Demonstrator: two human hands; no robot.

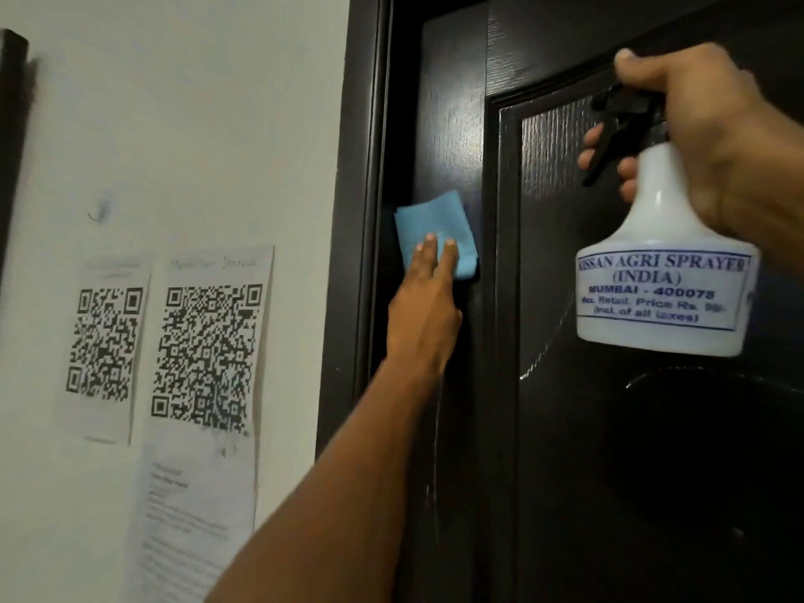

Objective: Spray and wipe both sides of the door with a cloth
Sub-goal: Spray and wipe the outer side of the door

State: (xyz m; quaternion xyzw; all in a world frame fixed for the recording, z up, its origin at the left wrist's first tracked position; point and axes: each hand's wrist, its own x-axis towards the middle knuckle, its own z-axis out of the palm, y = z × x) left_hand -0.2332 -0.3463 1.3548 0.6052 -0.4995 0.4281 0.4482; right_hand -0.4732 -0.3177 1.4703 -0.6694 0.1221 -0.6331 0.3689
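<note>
Wiping underway on this side; far side prob. not yet done.
R hand (705, 137) curled round neck of white plastic spray bottle (665, 272); L hand (424, 315), fingers straight, presses folded blue cloth (430, 228) near left edge of dark glossy wooden door (609, 472), wet streaks lower down.

The door (609, 450) lies bare below the spray bottle (665, 237) and above the cloth (435, 224), open to a sweep. At the door's left edge the frame (370, 167) closes in just beside the cloth, and the spray bottle hangs before the door's upper right panel.
</note>
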